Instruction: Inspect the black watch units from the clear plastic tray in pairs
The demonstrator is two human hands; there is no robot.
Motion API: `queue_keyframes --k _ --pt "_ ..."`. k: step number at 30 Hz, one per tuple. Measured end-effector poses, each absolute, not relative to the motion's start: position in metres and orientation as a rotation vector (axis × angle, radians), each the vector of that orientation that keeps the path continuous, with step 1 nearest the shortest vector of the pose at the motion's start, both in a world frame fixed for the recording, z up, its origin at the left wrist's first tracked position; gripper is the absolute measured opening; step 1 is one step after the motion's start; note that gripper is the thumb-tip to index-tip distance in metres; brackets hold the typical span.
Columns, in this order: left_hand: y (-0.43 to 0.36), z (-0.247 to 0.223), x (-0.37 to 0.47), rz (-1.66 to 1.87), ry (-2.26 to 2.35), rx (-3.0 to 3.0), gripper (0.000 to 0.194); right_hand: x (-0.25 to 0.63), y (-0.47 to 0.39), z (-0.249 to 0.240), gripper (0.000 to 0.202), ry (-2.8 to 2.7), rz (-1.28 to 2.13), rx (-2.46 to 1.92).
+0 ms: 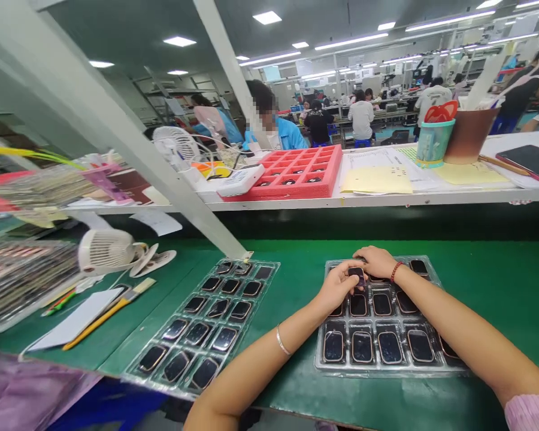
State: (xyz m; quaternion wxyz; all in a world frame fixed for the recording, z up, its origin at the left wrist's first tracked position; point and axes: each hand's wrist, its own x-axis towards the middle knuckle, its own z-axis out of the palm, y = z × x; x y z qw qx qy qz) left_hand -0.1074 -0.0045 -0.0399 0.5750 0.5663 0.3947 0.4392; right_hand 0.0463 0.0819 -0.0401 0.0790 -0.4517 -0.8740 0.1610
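Observation:
My left hand (pixel 336 288) grips a smartwatch face with a dark screen and a rose-gold rim (pixel 356 276), thumb on the screen, over the clear plastic tray (pixel 320 353) on the right. Just beyond it, my right hand (pixel 379 263) is bent down close to the left fingertips; its fingers are curled and partly hidden, so what they hold is unclear. Rows of similar watch faces (pixel 390 346) lie in the tray's compartments, some covered by my forearms. A second clear tray (pixel 273 269), also filled with watch faces (pixel 197 333), lies to the left.
Left of the trays are a yellow-handled brush (pixel 103 317), a white fan (pixel 105 251) and stacked trays (pixel 31 281). A slanted white post (pixel 193 209) comes down behind the left tray. The shelf above bears a red foam tray (pixel 296 190), papers, cups and a phone (pixel 530 160). Co-workers sit beyond.

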Motion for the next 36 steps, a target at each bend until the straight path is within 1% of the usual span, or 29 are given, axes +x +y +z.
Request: queue_keyframes --k 2,4,8,9,13,17,20,22,23,26,28,33,36 --pt "0.006 -0.044 -0.116 1.073 1.06 1.378 0.028 0.048 0.081 -0.04 0.031 -2.626 0.48 -1.319" --pt "0.023 -0.046 -0.139 1.079 1.362 1.464 0.026 0.049 0.082 -0.04 0.034 -2.64 0.473 -1.288" --pt "0.054 -0.041 -0.224 1.167 1.777 1.375 0.017 0.051 0.089 -0.043 0.037 -2.677 0.48 -1.218" --pt "0.056 -0.038 -0.248 1.168 1.872 1.347 0.017 0.052 0.091 -0.044 0.037 -2.688 0.489 -1.198" --pt "0.05 -0.033 -0.318 1.075 2.197 1.279 0.029 0.053 0.095 -0.05 0.034 -2.649 0.581 -1.206" --pt "0.04 -0.037 -0.339 0.938 2.369 1.337 0.031 0.054 0.096 -0.055 0.033 -2.582 0.643 -1.211" --pt "0.029 -0.042 -0.335 0.882 2.424 1.428 0.025 0.055 0.097 -0.057 0.032 -2.552 0.676 -1.198" --pt "0.021 -0.042 -0.328 0.886 2.446 1.51 0.02 0.055 0.098 -0.057 0.031 -2.54 0.692 -1.194" --pt "0.018 -0.041 -0.323 0.901 2.449 1.562 0.023 0.055 0.098 -0.057 0.031 -2.533 0.699 -1.191" --pt "0.014 -0.033 -0.298 0.952 2.375 1.761 0.038 0.055 0.101 -0.055 0.03 -2.505 0.733 -1.169" --pt "0.016 -0.027 -0.269 0.954 2.227 1.929 0.041 0.054 0.102 -0.053 0.03 -2.474 0.758 -1.147" --pt "0.022 -0.023 -0.174 0.811 1.61 2.316 0.031 0.058 0.093 -0.049 0.027 -2.374 0.705 -1.147" --pt "0.021 -0.03 -0.135 0.776 1.437 2.377 0.023 0.072 0.074 -0.047 0.025 -2.364 0.595 -1.162"
